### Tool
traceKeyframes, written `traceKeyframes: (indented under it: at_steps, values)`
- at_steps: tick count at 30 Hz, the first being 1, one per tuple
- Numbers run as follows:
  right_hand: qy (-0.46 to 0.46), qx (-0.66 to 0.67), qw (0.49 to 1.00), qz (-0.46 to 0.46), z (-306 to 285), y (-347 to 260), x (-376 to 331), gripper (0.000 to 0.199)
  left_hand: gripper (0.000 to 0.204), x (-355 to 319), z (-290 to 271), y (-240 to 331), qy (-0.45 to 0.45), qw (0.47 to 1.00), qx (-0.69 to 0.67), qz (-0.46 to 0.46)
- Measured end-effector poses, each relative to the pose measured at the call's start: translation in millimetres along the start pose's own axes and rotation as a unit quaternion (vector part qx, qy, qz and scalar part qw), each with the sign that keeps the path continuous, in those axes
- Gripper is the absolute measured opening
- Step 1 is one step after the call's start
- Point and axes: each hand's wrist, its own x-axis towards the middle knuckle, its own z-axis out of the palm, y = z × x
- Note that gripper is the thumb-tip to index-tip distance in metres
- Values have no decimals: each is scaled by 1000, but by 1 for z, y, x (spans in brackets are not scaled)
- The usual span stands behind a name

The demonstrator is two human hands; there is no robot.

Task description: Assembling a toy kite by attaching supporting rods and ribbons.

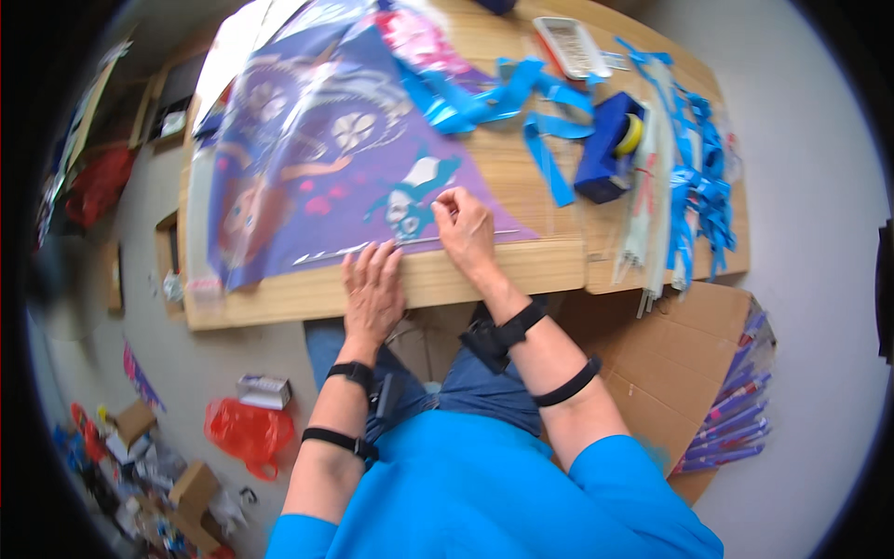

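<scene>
A purple printed plastic sheet, which looks like a kite sail (321,219), lies on the wooden table with its long edge toward me. My left hand (374,293) rests flat at that near edge, fingers stretched out. Along the edge runs a thin, pale, shiny strip or rod (447,239), partly hidden by my fingers. My right hand (468,231) is just above the sheet's right part, beside a printed teal and white figure. Its thumb and fingers are pinched together; whatever they may hold is too small to make out. Blue ribbon (456,114) lies at the sheet's far right side.
Right of the sheet stands a blue tape dispenser (605,154) with a yellow core. Beyond it lie white rods (645,210) and bunched blue ribbons (712,177). A white tray (570,47) sits at the back. A cardboard box (666,349) with rolled purple sheets (736,410) stands below.
</scene>
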Motion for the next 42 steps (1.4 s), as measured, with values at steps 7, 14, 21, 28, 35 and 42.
traceKeyframes:
  at_steps: [7, 14, 21, 28, 35, 42]
  values:
    - [354, 129, 916, 135, -166, 90, 14, 20, 50, 4, -12, 7, 3, 999, 7, 32]
    - [165, 158, 927, 296, -231, 94, 71, 23, 50, 5, -6, 5, 10, 999, 6, 38]
    - [149, 272, 903, 298, -251, 111, 76, 22, 49, 9, -9, 9, 16, 999, -4, 49]
    - [120, 109, 935, 316, -245, 106, 81, 29, 49, 7, -9, 9, 23, 998, -9, 54]
    - [109, 303, 889, 324, -251, 105, 82, 16, 50, 7, -8, 7, 8, 999, -21, 43]
    - [114, 411, 832, 356, -231, 104, 39, 14, 52, 9, -10, 11, 7, 999, -4, 43]
